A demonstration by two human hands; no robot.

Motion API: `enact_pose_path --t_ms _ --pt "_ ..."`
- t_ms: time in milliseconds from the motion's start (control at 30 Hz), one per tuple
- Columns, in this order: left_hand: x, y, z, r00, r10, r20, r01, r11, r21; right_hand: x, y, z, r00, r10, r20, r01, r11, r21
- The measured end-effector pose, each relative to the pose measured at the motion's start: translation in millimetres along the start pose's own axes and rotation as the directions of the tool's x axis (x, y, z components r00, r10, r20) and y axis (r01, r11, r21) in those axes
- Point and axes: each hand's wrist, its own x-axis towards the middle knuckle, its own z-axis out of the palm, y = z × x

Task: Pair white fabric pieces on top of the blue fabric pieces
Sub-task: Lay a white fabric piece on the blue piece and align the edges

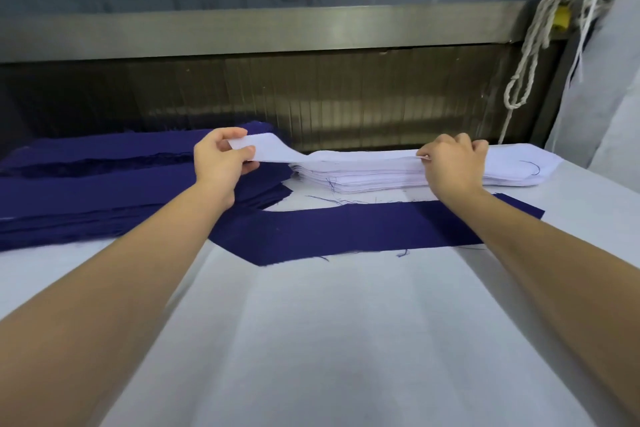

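Observation:
A single blue fabric strip (346, 232) lies flat across the white table, its left end cut at a slant. Behind it sits a stack of white fabric pieces (381, 173). My left hand (221, 163) pinches the left end of the top white piece (273, 149) and holds it lifted off the stack. My right hand (450, 163) pinches the same piece further right, at the stack's top. A thick pile of blue fabric pieces (86, 191) lies at the far left.
The white table surface (329, 340) stretches toward me. A dark metal wall panel (311, 97) runs behind the stacks. White cords (530, 55) hang at the back right beside a pale sheet (609, 97).

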Motion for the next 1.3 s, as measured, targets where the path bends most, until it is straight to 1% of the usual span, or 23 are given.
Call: enact_pose_path --t_ms 100,200,267,367,467,533,633,733,800,867,967,1100,1200,1300 --pt "-7.7 1.2 -15.5 0.993 -0.001 0.118 0.002 1.0 -0.01 -7.9 17.9 -8.6 1.0 -0.029 -0.009 0.029 0.998 0.06" --pt "-17.5 4.5 -29.7 0.975 -0.038 0.217 0.041 0.999 -0.008 -22.2 32.7 -18.9 0.999 -0.04 -0.019 0.043 0.987 0.157" --pt "-23.3 5.9 -39.0 0.961 -0.071 0.268 0.07 0.997 0.014 -32.2 41.9 -25.3 0.999 -0.051 -0.015 0.053 0.98 0.19" --pt "-34.3 4.7 -51.2 0.938 -0.099 0.332 0.072 0.993 0.091 -49.0 54.5 -35.2 0.995 -0.101 -0.013 0.101 0.974 0.205" --pt "-44.6 1.2 -58.8 0.932 -0.086 0.353 0.008 0.976 0.216 -64.8 66.3 -41.4 0.982 -0.182 -0.055 0.189 0.959 0.21" --pt "-49.0 -1.2 -61.8 0.926 -0.071 0.371 -0.039 0.959 0.282 -72.3 72.5 -42.4 0.977 -0.204 -0.064 0.213 0.952 0.222" --pt "-53.3 -4.8 -64.5 0.923 -0.04 0.383 -0.102 0.934 0.342 -77.2 78.8 -41.5 0.984 -0.172 -0.049 0.179 0.942 0.283" --pt "-57.0 -10.1 -67.2 0.919 0.043 0.392 -0.208 0.897 0.389 -77.7 81.2 -38.9 0.991 -0.137 0.005 0.13 0.946 0.296" --pt "-57.7 -12.1 -69.1 0.909 0.102 0.404 -0.283 0.863 0.419 -77.0 81.5 -38.0 0.994 -0.11 0.004 0.103 0.94 0.325" --pt "-56.4 -12.7 -71.2 0.9 0.128 0.416 -0.325 0.833 0.448 -76.1 82.0 -38.0 0.996 -0.085 0.001 0.078 0.924 0.374" --pt "-54.9 -12.8 -74.4 0.883 0.139 0.448 -0.38 0.772 0.51 -76.4 84.5 -38.1 0.998 -0.065 0.025 0.043 0.86 0.509" --pt "-55.8 -12.3 -75.9 0.861 0.16 0.483 -0.439 0.714 0.545 -76.0 86.8 -38.0 0.999 0.034 0.039 -0.052 0.713 0.7" --pt "-55.0 -12.4 -77.5 0.861 0.146 0.488 -0.436 0.707 0.557 -73.1 86.7 -36.6 0.994 0.071 0.081 -0.108 0.64 0.76" --pt "-55.8 -14.2 -77.6 0.862 0.147 0.485 -0.43 0.719 0.547 -70.6 91.0 -33.0 0.99 0.053 0.128 -0.132 0.639 0.758"
